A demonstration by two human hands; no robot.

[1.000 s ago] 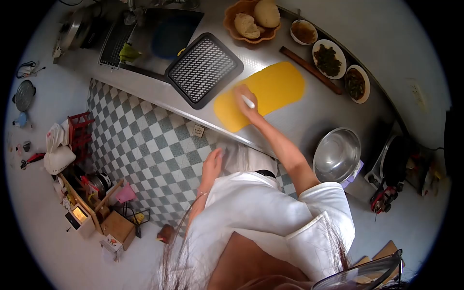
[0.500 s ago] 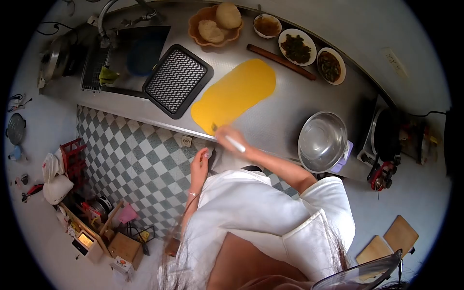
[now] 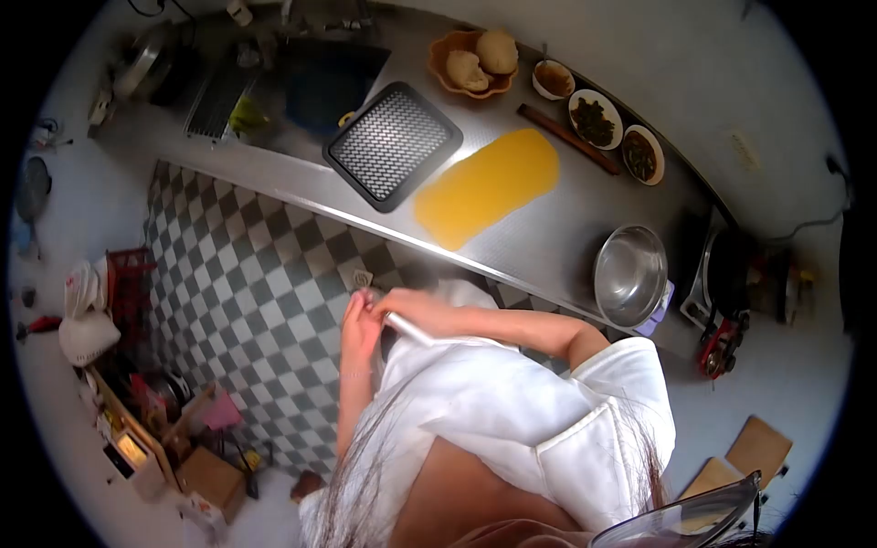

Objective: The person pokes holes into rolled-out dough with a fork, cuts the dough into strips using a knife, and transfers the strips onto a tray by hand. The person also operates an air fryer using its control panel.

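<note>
My right hand (image 3: pixel 420 312) is closed round a white-handled tool (image 3: pixel 409 329); its working end is hidden by the hands. Against its fingertips rest those of my left hand (image 3: pixel 359 326), drawn together in a pinch, and what lies between them is hidden. Both hands are in front of the counter, over the floor and close to my body. On the steel counter beyond them lies a flat, long yellow sheet of dough (image 3: pixel 489 187). A dark perforated baking tray (image 3: pixel 393 146) sits just left of the sheet.
Behind the dough are a wooden rolling pin (image 3: pixel 568 139), a scalloped bowl (image 3: pixel 440 62) with dough balls, and small dishes of food, one a white plate (image 3: pixel 618 137). A steel bowl (image 3: pixel 630 274) stands right, near the stove (image 3: pixel 708 274). The sink (image 3: pixel 365 68) is left.
My right hand has drawn back from the dough's near edge with the white-handled tool and now meets my left hand. The view has shifted, so the counter things appear further right.
</note>
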